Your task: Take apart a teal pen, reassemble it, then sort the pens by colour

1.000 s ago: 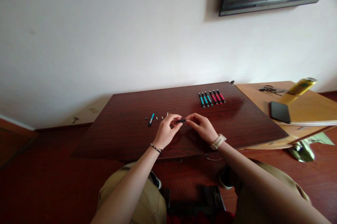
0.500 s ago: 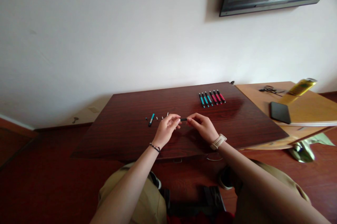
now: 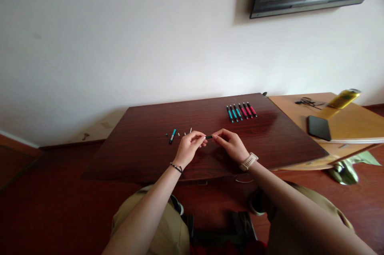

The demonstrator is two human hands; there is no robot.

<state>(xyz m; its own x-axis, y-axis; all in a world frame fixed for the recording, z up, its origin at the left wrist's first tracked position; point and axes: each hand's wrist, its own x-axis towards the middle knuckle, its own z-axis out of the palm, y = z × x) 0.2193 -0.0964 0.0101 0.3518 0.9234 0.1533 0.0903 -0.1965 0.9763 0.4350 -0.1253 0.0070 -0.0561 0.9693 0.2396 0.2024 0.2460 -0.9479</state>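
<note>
Left hand (image 3: 189, 146) narrower; black piece (image 3: 209, 137) pinched

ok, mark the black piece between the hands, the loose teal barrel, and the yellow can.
black piece (image 3: 209, 137), head view, exposed middle
loose teal barrel (image 3: 173, 135), head view, around its middle
yellow can (image 3: 344, 99), head view, side of its body

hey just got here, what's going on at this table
A person is holding a slim black piece between the fingertips of the left hand and the right hand, above the dark table. Beyond the left hand lie a teal-and-black piece and a few tiny loose parts. Farther back on the right, three teal pens and three pink pens lie side by side in a row.
</note>
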